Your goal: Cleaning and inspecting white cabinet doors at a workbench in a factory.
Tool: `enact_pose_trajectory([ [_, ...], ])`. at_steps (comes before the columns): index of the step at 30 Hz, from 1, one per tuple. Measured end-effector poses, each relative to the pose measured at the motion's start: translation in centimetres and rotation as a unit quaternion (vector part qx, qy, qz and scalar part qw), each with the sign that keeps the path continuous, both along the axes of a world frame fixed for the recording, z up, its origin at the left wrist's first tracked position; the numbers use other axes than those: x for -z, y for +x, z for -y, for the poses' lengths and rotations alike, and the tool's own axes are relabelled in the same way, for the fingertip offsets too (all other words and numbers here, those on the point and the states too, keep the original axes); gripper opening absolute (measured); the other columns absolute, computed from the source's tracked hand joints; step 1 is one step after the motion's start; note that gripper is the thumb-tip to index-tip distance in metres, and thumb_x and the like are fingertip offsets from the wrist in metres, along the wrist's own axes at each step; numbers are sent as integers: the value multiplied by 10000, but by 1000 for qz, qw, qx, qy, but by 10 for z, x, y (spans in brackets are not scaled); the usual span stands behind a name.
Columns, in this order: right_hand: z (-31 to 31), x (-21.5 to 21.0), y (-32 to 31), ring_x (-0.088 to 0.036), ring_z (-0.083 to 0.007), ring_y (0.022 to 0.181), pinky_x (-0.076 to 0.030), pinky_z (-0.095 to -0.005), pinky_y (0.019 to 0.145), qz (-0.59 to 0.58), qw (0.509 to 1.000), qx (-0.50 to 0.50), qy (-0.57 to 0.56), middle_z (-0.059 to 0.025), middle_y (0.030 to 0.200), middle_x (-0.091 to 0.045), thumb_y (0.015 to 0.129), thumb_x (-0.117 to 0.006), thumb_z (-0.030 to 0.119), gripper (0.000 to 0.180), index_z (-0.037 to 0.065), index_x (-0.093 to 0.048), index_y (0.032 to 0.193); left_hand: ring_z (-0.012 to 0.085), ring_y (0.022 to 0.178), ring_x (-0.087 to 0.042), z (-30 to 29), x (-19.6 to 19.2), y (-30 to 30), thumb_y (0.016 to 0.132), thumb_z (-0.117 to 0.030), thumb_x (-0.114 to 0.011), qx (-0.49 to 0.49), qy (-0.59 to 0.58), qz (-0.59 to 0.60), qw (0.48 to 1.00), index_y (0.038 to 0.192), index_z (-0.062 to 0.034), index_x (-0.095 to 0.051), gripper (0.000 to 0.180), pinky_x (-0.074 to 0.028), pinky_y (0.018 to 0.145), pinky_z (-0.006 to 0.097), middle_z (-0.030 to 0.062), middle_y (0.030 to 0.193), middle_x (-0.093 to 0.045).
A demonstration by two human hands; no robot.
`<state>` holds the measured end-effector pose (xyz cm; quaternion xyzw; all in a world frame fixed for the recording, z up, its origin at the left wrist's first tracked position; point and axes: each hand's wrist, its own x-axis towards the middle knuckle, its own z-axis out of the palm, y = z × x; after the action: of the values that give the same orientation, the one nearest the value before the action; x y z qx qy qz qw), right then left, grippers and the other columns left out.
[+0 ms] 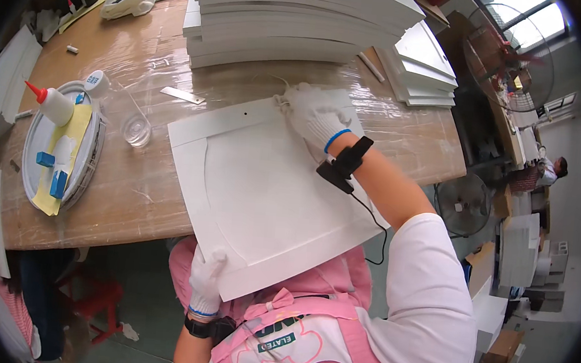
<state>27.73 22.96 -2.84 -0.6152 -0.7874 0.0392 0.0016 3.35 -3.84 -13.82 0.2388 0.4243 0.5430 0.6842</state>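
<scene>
1. Workshop interior; brown work table [116,194] wrapped in clear film, floor fan [465,204] beyond its right end.
2. Large white board sheet [269,193] lying flat on table, near corner overhanging the front edge above pink apron [306,321].
3. Right hand [317,115], white-gloved, pressed palm-down on sheet's far edge, fingers curled; nothing visibly gripped.
4. Left hand [206,278], white-gloved, closed on sheet's overhanging near corner, thumb on top.
5. Stack of white boards [291,15] just behind sheet; smaller stack [421,72] to its right.
6. Clear cup [137,129] left of sheet.
7. Round tray [33,162] further left, carrying red-tipped glue bottle [54,103], yellow cloth [65,155], blue blocks [57,183].
</scene>
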Motion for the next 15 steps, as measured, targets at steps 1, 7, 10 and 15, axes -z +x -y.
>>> enact_pose_trajectory([
  [1, -7, -7, 31, -615, -380, 1069, -508, -454, 885, 14, 999, 45, -9, -217, 1162, -625, 944, -524, 285, 306, 62, -684, 1079, 201, 1132, -568, -1, -1, 0, 937, -96, -566, -10, 6, 23, 1000, 1381, 16, -416, 482, -481, 953, 320, 90, 1264, -565],
  [7, -20, -4, 114, -634, -373, 1041, -511, -457, 889, 37, 997, 66, 0, -211, 1139, -642, 937, -519, 274, 297, 77, -701, 1064, 203, 1141, -560, -7, -14, 1, 947, -122, -575, -3, 13, 11, 1000, 1371, 25, -414, 477, -463, 976, 322, 98, 1281, -552],
  [10, -18, -9, 86, -647, -373, 1017, -520, -455, 873, 60, 998, 19, -13, -193, 1117, -661, 931, -523, 269, 296, 91, -705, 1081, 207, 1156, -553, -6, -15, 0, 956, -150, -579, -2, 8, 17, 1000, 1382, 26, -406, 491, -453, 990, 325, 105, 1295, -546],
  [15, -26, -14, 105, -654, -354, 1028, -533, -448, 851, 123, 992, 19, -2, -168, 1102, -682, 914, -529, 264, 289, 114, -709, 1083, 210, 1167, -547, -6, -18, 3, 961, -137, -568, -13, 1, 7, 1000, 1386, 31, -402, 486, -453, 990, 326, 110, 1299, -542],
])
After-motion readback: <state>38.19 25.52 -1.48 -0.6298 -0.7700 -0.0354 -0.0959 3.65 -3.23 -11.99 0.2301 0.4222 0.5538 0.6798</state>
